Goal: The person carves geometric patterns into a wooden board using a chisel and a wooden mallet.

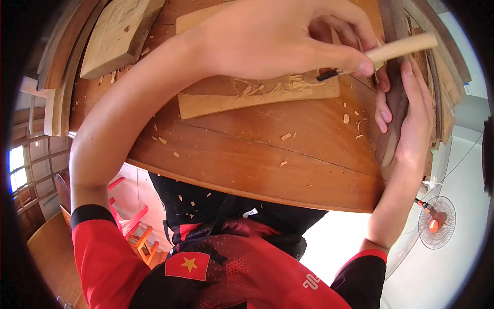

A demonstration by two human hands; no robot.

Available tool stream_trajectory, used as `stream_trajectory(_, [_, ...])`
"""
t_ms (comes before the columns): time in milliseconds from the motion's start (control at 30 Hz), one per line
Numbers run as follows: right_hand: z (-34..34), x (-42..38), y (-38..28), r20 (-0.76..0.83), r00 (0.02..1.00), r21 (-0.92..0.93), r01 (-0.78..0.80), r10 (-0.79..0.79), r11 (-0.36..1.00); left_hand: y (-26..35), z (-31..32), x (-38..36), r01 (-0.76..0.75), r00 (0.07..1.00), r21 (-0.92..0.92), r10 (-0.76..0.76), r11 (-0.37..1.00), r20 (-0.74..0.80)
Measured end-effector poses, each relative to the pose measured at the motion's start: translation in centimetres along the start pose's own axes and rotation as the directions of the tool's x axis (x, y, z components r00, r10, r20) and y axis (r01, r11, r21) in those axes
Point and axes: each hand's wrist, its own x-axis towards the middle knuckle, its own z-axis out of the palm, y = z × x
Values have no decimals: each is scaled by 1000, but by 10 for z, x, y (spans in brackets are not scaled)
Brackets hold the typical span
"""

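The room has a pale wall (pixel 471 165) on the right with a round fan (pixel 436 222), and a bright window (pixel 18 167) far to the left. In the middle is a shiny brown tabletop (pixel 247 149) with a curved near edge. A thick wood block (pixel 116 38) lies by its far left corner, and long boards (pixel 57 62) stand up along the left edge. A flat light board (pixel 221 107) lies in the far middle part of the tabletop, under the left hand (pixel 293 41), which hides a lot of it. The board has a cut pattern, with little curls of wood (pixel 296 83) on it. The left hand grips a thin tool (pixel 406 47), with the thumb pressed on its light wood handle. The handle points to the right, and the dark blade (pixel 328 76) points left, over the right end of the board. I cannot tell if its tip touches the wood. The right hand (pixel 416 116) has its fingers wrapped around a dark strip of wood (pixel 395 98) at the right edge of the tabletop, just beside the tool. Small wood chips (pixel 286 136) are dotted over the tabletop, and some more are on the person's black lap (pixel 198 198). The person's red and black shirt (pixel 272 262) has a flag patch (pixel 187 266) with a yellow star. An orange stool (pixel 146 246) is below the near edge, on the left.
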Motion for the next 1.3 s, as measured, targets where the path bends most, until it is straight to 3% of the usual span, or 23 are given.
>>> stream_trajectory(133, [0,-1,0,49,999,-8,1,-1,1000,26,-17,1,330,933,28,-330,944,142])
stream_trajectory(267, [2,-2,-1,82,997,-16,12,-10,1000,32,-44,13,479,841,-70,-435,875,322])
stream_trajectory(433, [1,-2,1,79,997,-28,25,-23,999,57,-15,9,335,908,326,-396,884,141])
stream_trajectory(533, [0,-2,1,93,995,-26,18,-16,999,50,-22,6,315,910,195,-354,929,217])
stream_trajectory(567, [-1,-2,1,100,995,-21,13,-11,1000,46,-21,3,322,925,47,-324,946,197])
stream_trajectory(633, [-1,-2,1,103,995,-23,15,-12,1000,49,-19,6,312,935,15,-310,950,174])
stream_trajectory(667, [0,-2,1,104,994,-23,14,-12,1000,56,-16,10,303,930,133,-323,944,173])
stream_trajectory(733, [2,-4,-1,81,997,-33,9,-6,999,50,-16,6,294,932,184,-324,938,161])
stream_trajectory(767, [3,-4,-1,70,998,-39,7,-4,999,29,-19,-5,295,938,120,-311,948,150])
stream_trajectory(833, [2,-4,-1,80,997,-28,3,-1,1000,12,-19,-13,155,973,120,-173,981,151])
stream_trajectory(867, [2,-4,-2,85,996,-24,2,0,1000,7,-18,-15,13,984,180,-44,984,172])
stream_trajectory(933, [2,-4,-1,90,996,-13,2,-1,1000,14,-17,-12,51,979,150,-79,987,187])
stream_trajectory(967, [1,-5,-1,92,996,-9,1,0,1000,25,-16,-10,233,953,62,-241,970,186])
stream_trajectory(1033, [2,-5,-1,97,995,-18,3,-1,1000,33,-22,-5,396,899,-57,-374,917,229])
stream_trajectory(1133, [1,-5,0,88,996,-23,-1,3,1000,23,-32,-3,376,901,-102,-338,921,270])
stream_trajectory(1300, [3,-6,-1,97,995,-11,1,0,1000,5,-23,-14,305,948,-127,-287,944,139])
